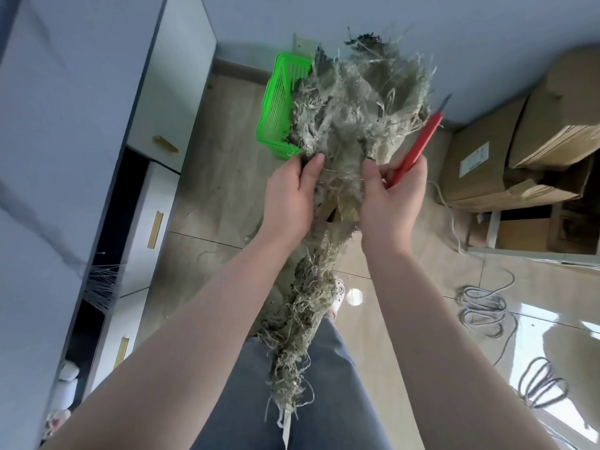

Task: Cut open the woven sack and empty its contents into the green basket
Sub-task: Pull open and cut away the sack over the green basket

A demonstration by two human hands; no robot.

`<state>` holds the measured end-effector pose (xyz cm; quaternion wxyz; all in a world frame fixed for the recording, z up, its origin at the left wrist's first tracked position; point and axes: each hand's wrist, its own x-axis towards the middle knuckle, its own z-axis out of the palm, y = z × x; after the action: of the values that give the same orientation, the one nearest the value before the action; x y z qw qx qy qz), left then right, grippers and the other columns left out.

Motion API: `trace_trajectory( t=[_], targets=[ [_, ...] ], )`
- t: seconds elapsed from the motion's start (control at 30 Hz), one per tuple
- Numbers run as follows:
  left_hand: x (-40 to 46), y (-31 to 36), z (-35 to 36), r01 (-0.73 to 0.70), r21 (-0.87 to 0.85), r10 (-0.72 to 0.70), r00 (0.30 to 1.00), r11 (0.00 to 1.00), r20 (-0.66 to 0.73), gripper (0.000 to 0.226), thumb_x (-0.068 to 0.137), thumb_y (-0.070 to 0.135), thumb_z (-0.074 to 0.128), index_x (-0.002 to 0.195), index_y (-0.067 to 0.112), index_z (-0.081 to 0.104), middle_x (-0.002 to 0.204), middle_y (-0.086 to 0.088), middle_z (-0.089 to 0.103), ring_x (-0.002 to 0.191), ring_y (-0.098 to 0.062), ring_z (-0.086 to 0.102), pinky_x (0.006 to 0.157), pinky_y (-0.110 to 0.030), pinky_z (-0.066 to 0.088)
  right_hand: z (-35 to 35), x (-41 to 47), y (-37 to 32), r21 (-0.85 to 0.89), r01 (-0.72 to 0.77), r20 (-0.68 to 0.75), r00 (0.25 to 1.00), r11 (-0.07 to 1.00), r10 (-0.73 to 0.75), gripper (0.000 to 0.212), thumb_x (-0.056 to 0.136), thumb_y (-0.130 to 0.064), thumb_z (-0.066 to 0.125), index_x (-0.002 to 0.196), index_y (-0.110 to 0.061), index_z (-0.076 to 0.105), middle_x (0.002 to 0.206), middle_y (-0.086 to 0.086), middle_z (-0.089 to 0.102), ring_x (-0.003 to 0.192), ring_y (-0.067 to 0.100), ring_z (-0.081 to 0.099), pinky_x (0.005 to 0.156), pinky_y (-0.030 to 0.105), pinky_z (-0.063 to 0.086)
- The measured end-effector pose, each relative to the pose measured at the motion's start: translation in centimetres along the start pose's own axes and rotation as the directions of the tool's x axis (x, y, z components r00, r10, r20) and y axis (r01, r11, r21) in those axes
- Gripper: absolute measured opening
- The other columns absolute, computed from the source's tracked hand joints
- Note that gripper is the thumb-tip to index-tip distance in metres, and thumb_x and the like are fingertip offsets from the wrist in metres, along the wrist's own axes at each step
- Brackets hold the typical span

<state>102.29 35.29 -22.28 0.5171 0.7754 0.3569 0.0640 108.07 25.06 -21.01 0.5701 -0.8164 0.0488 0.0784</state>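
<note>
The person is holding a frayed, grey-green woven sack [350,102] up in front of them, gripping it at the middle with both hands. The left hand [290,193] is pinching the fabric with the thumb on top. The right hand [391,190] is gripping the sack too, while holding a red utility knife [417,146] whose blade is pointing up and away. The sack's ragged lower end is hanging down over the person's grey trousers [328,384]. Behind the sack, a green basket [276,102] is sitting on the floor [224,177] near cardboard boxes [519,141].
</note>
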Motion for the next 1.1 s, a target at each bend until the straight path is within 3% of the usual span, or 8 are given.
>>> trace_trajectory(
  t=[0.13, 0.2, 0.27, 0.4, 0.47, 0.6, 0.97, 1.1],
  targets=[
    [-0.1, -0.7, -0.4, 0.087, -0.058, -0.083, 0.994, 0.994, 0.072, 0.038, 0.101, 0.040, 0.043, 0.080, 0.008, 0.049, 0.056, -0.002, 0.045, 0.042, -0.002, 0.045, 0.042, -0.015, 0.034, -1.1, 1.0, 0.2, -0.061, -0.005, 0.052, 0.999, 0.998, 0.008, 0.026, 0.089, -0.013, 0.064, 0.086, -0.018, 0.039, 0.072, -0.010, 0.039, 0.058, -0.001, 0.037, 0.061, 0.014, 0.038],
    [0.0, -0.5, -0.3, 0.108, -0.127, -0.098, 0.991, 0.986, 0.086, 0.039, 0.100, 0.043, 0.042, 0.091, 0.008, 0.057, 0.070, -0.009, 0.061, 0.059, -0.009, 0.059, 0.055, -0.025, 0.049, -1.1, 1.0, -0.1, -0.114, 0.011, 0.092, 0.996, 0.993, -0.001, 0.025, 0.091, -0.018, 0.064, 0.089, -0.016, 0.039, 0.073, -0.011, 0.040, 0.056, -0.004, 0.039, 0.059, 0.011, 0.037],
    [0.1, -0.2, -0.3, 0.126, -0.169, -0.115, 0.991, 0.978, 0.074, 0.033, 0.101, 0.043, 0.041, 0.098, 0.016, 0.059, 0.085, 0.000, 0.068, 0.078, -0.013, 0.064, 0.071, -0.029, 0.050, -1.3, 0.9, -0.3, -0.162, -0.033, 0.118, 0.992, 0.986, 0.053, 0.026, 0.094, -0.032, 0.060, 0.091, -0.016, 0.040, 0.074, -0.011, 0.044, 0.058, -0.002, 0.041, 0.058, 0.016, 0.038],
    [0.1, 0.0, -0.4, 0.129, -0.190, -0.120, 0.991, 0.973, 0.059, 0.036, 0.101, 0.042, 0.040, 0.097, 0.012, 0.059, 0.084, -0.006, 0.067, 0.076, -0.018, 0.060, 0.072, -0.032, 0.047, -3.5, 0.1, -1.5, -0.372, 0.066, 0.078, 0.996, 0.926, -0.039, 0.031, 0.103, -0.037, 0.033, 0.088, -0.013, 0.045, 0.078, 0.001, 0.052, 0.066, 0.017, 0.047, 0.057, 0.032, 0.034],
    [-0.2, 0.1, -0.4, 0.151, -0.233, -0.137, 0.988, 0.961, 0.078, 0.036, 0.102, 0.041, 0.040, 0.090, 0.012, 0.058, 0.074, -0.007, 0.059, 0.066, -0.017, 0.053, 0.065, -0.033, 0.042, -4.3, -1.2, -2.8, -0.477, 0.158, 0.229, 0.972, 0.865, -0.052, 0.034, 0.104, -0.034, 0.032, 0.083, -0.013, 0.049, 0.068, -0.003, 0.049, 0.057, 0.014, 0.042, 0.050, 0.030, 0.031],
    [-0.5, 0.4, -0.4, 0.155, -0.215, -0.141, 0.987, 0.964, 0.079, 0.035, 0.103, 0.039, 0.036, 0.071, 0.027, 0.043, 0.061, 0.011, 0.043, 0.051, -0.002, 0.039, 0.056, -0.021, 0.032, -4.1, -4.0, -3.2, -0.574, 0.181, 0.520, 0.834, 0.798, 0.185, 0.038, 0.103, -0.033, 0.034, 0.072, -0.017, 0.049, 0.059, -0.004, 0.045, 0.049, 0.013, 0.040, 0.044, 0.025, 0.030],
    [-0.7, -0.7, -1.6, 0.011, -0.074, -0.008, 0.999, 0.997, 0.045, 0.030, 0.103, 0.040, 0.033, 0.089, 0.019, 0.049, 0.063, 0.007, 0.042, 0.057, -0.020, 0.046, 0.058, -0.038, 0.039, -2.4, -4.0, -2.5, -0.734, 0.196, 0.512, 0.789, 0.650, 0.340, 0.038, 0.102, -0.033, 0.031, 0.082, -0.012, 0.056, 0.066, 0.001, 0.050, 0.067, 0.026, 0.050, 0.054, 0.033, 0.033],
    [-0.9, -0.6, -1.7, 0.001, -0.048, 0.001, 0.999, 0.999, 0.036, 0.025, 0.103, 0.040, 0.032, 0.088, 0.027, 0.047, 0.059, 0.008, 0.041, 0.051, -0.005, 0.041, 0.054, -0.024, 0.035, -2.0, -4.1, -2.8, -0.745, 0.212, 0.511, 0.791, 0.632, 0.337, 0.038, 0.102, -0.033, 0.030, 0.081, -0.013, 0.055, 0.067, 0.000, 0.049, 0.067, 0.025, 0.050, 0.056, 0.033, 0.032]
  ],
)
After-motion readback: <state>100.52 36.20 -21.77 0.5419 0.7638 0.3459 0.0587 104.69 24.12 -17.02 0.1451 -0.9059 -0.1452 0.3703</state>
